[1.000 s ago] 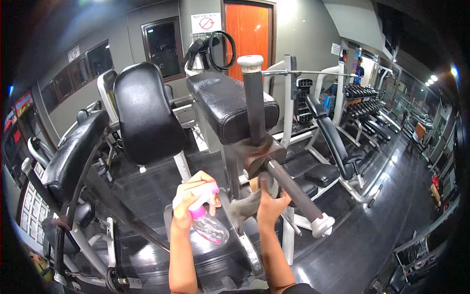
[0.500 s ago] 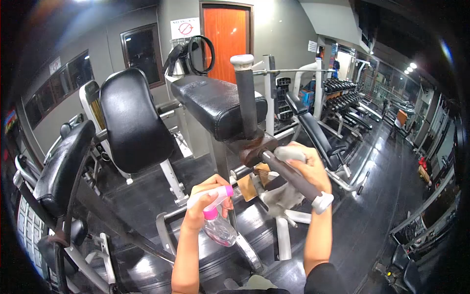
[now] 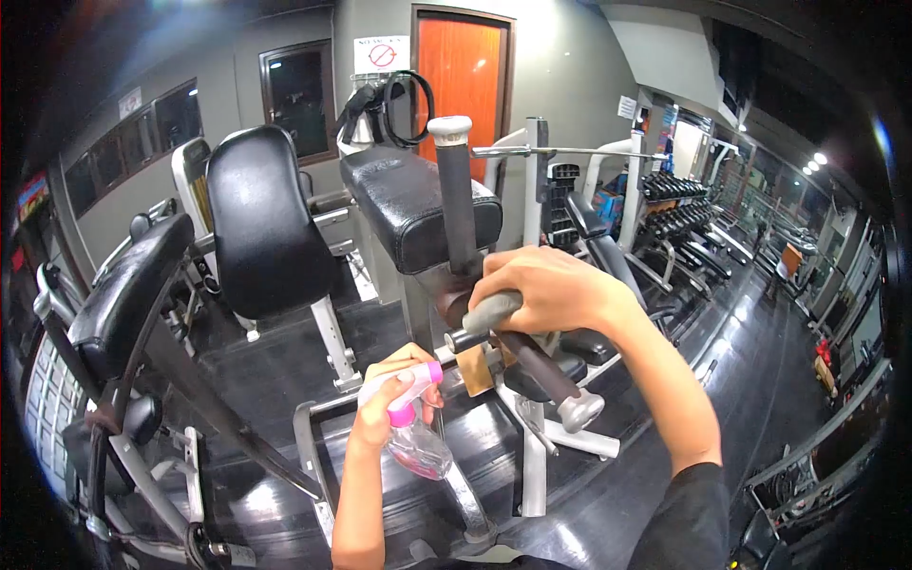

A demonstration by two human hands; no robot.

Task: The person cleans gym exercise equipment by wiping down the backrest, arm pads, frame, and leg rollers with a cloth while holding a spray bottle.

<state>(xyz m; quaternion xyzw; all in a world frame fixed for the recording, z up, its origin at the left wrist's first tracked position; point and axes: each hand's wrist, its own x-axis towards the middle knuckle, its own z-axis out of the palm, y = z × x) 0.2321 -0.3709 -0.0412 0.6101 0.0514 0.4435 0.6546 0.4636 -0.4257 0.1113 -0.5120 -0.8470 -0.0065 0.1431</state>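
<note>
The two hands are apart. Lower middle of the frame, the left hand (image 3: 391, 404) is wrapped around a spray bottle (image 3: 418, 451); near the centre, the right hand (image 3: 556, 290) clasps a grey cloth (image 3: 493, 311) by a dark handle (image 3: 541, 369).

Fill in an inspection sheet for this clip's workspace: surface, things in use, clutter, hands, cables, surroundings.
Surface: black padded arm on a machine, shiny; dark floor reflects the lights.
Things in use: clear spray bottle with pink parts, tilted; grey cloth at the machine's lower handle, contact hard to confirm.
Clutter: tan piece below the handle, purpose unclear; black ring hung by the wall.
Hands: left hand grips the bottle; right hand holds the cloth.
Cables: nothing seen.
Surroundings: gym with orange door, black backrest and racked dumbbells.
</note>
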